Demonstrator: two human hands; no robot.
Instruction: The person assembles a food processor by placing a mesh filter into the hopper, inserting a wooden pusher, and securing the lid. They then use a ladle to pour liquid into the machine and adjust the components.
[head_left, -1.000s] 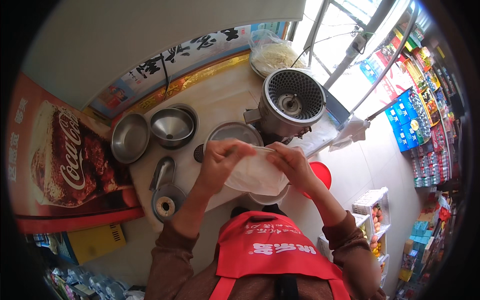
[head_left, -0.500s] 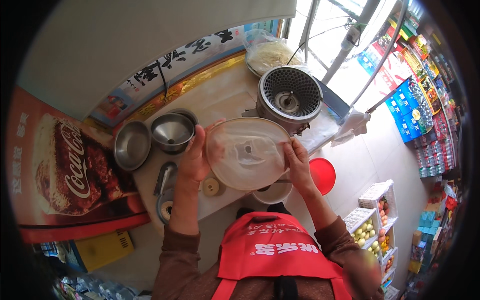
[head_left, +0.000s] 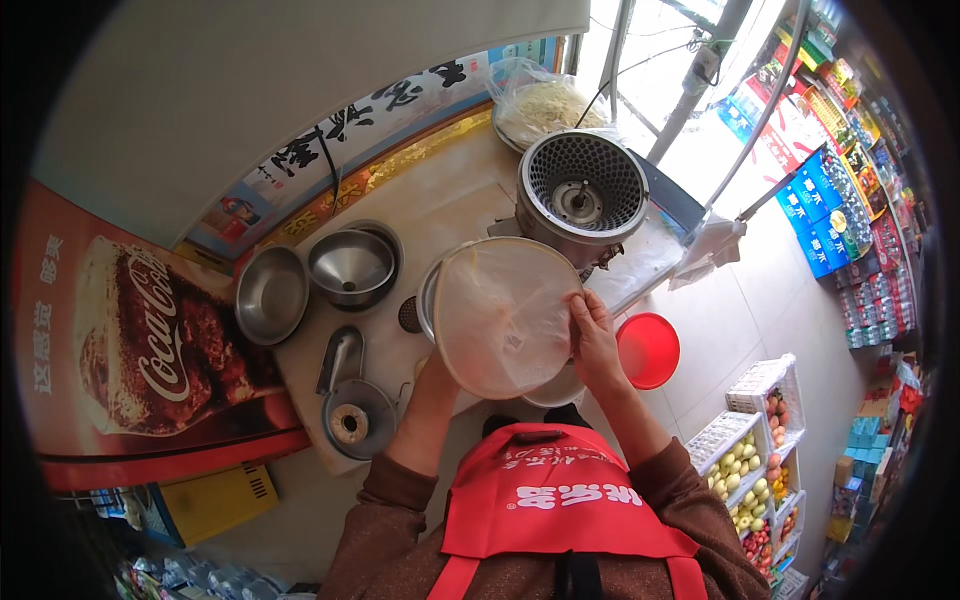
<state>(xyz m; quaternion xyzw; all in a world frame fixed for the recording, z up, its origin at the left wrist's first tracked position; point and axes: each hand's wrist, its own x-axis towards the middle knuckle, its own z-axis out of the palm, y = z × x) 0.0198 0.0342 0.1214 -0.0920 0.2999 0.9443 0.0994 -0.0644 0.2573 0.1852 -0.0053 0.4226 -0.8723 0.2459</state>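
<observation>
My right hand point(head_left: 594, 332) pinches the right rim of a round, translucent mesh strainer point(head_left: 505, 315) with a pale hoop. The strainer is tilted up above the counter, its pale cloth facing me. My left forearm point(head_left: 425, 410) reaches up to its lower left, and the left hand is hidden behind the cloth, so its fingers do not show. A metal bowl point(head_left: 428, 300) peeks out at the strainer's left edge, beside a small dark perforated piece point(head_left: 408, 315). Just beyond the strainer stands a grey metal machine point(head_left: 583, 185) with an open drum, honeycomb wall and central spindle.
Metal bowls point(head_left: 271, 296) and a metal funnel point(head_left: 350, 262) sit at the counter's left. Nearer lie a metal chute point(head_left: 342, 360) and a round grey part with a tan ring point(head_left: 348, 424). A red bucket point(head_left: 648, 350) and fruit crates point(head_left: 735, 460) stand on the right.
The strainer has turned, its cloth now facing me more fully. My left hand has left the left rim and gone behind it; the left forearm moved right. The right hand still grips the rim.
</observation>
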